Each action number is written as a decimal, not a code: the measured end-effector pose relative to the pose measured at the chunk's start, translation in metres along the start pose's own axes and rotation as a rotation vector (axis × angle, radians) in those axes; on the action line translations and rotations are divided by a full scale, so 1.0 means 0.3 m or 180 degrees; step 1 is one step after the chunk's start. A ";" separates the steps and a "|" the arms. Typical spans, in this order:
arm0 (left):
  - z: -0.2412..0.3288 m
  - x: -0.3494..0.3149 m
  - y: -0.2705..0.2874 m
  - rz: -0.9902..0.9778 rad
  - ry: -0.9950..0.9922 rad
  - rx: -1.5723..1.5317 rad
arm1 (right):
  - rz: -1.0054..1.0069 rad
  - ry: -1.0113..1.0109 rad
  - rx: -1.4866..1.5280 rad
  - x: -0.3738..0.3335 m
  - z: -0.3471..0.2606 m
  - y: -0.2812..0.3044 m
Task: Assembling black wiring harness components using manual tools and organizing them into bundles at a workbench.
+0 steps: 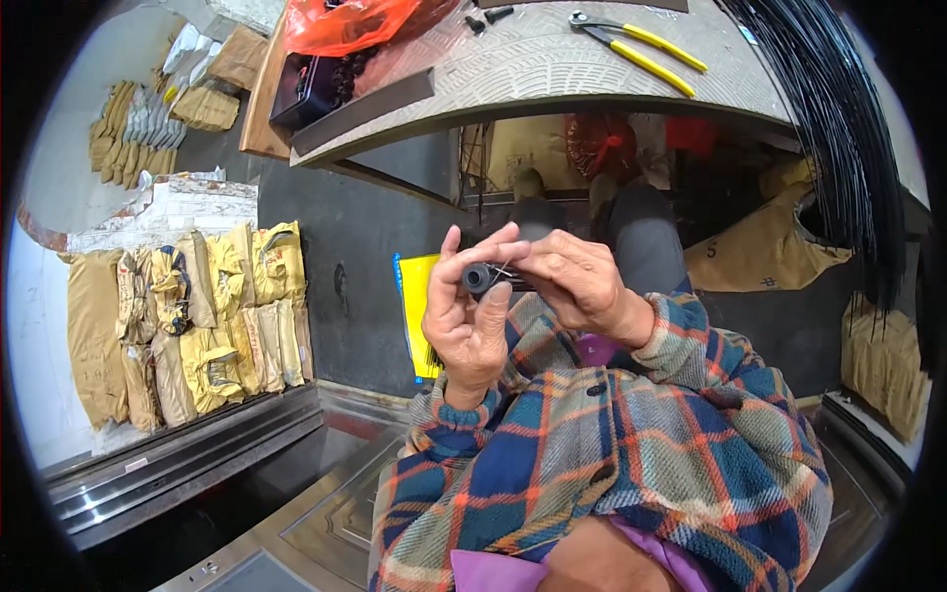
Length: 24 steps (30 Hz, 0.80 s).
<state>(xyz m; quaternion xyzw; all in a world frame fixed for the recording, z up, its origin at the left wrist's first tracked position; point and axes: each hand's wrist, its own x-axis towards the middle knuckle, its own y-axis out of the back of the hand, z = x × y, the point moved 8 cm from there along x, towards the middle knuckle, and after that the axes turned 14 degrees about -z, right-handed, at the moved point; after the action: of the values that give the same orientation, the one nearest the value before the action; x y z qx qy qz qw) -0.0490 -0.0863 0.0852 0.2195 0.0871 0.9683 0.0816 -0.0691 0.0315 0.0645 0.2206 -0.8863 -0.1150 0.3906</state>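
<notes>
Cylinder (476, 277), black with an open end, at the hub of the clock. Clamped between thumb and fingers of left hand (464, 331). Right hand (582, 281) just beside, at 3 o'clock, fingers bunched together, tips out of sight; cannot tell whether pinched on cylinder, on thin strands near it, or on nothing.

Likeliest trouble: cylinder rolling or slipping free, from a light fingertip hold on a rounded body, with a drop toward lap or floor. Also possible: bending of a fine strand by the open end, from an off-line tug by the right hand. At 1 o'clock, yellow-handled pliers (651, 61) on the counter (513, 74), handles near the close edge; easily knocked off by a careless reach. At 2 o'clock, long black strand bundle (853, 138) hanging past the counter; might slide under own weight or catch on a sleeve.

Hard to make out: far end of cylinder, behind the right fingers. At 11 o'clock, red plastic bag (350, 28), cut off by the upper rim. At 9 o'clock, wrapped packages (198, 286), contents mostly hidden. Under the counter, at 1 o'clock, red bundle (602, 148), shadowed, kind unclear.
</notes>
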 end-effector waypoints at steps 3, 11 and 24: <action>-0.001 0.002 -0.004 0.0042 0.0044 -0.0067 | 0.0045 0.0142 0.0149 0.003 -0.013 0.014; -0.054 0.058 -0.026 -0.0757 -0.0351 -0.0505 | -0.0333 0.0105 0.0819 -0.011 0.039 0.016; -0.108 0.072 -0.078 -0.0281 -0.0228 -0.1582 | -0.0667 -0.1835 -0.3958 0.161 0.494 0.557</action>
<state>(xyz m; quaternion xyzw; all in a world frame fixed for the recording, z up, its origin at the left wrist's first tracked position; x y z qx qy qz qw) -0.0797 -0.0636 0.0605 0.2228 -0.1472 0.9471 0.1783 -0.2584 0.1594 0.0591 0.0008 -0.6983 -0.6928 0.1803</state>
